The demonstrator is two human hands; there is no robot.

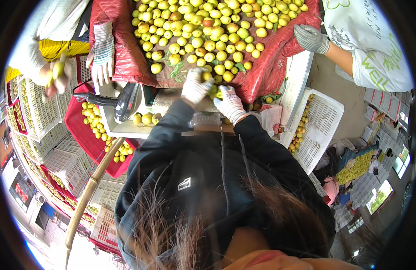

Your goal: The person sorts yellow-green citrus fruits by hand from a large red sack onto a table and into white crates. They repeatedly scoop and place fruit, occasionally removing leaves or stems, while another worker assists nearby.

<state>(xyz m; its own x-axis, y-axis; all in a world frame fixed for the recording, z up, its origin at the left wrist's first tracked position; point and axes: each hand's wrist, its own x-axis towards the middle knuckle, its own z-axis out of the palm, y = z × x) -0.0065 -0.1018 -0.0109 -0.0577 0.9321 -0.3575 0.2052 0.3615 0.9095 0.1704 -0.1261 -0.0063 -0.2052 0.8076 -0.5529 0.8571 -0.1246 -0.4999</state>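
A heap of yellow-green jujubes (pixel 201 44), some blushed brown, lies on a table lined with red woven sheeting (pixel 126 57). At the heap's near edge my left hand (pixel 195 87), in a striped white knit glove, has its fingers curled round a jujube (pixel 206 76); motion blurs it slightly. My right hand (pixel 231 104), gloved alike, pinches green jujubes (pixel 214 91) between thumb and fingers, close beside the left fingertips. How many fruits it grips is hidden. Green leaves (pixel 176 69) lie among the fruit just beyond my hands.
A black hair-dryer-shaped tool (pixel 125 103) and a loose glove (pixel 103 54) lie at left. A red-lined crate (pixel 79 125) and a white crate (pixel 317 128) flank the table. A bamboo pole (pixel 89 189) slants nearby. Co-workers' hands are at left (pixel 56 76) and right (pixel 311 38).
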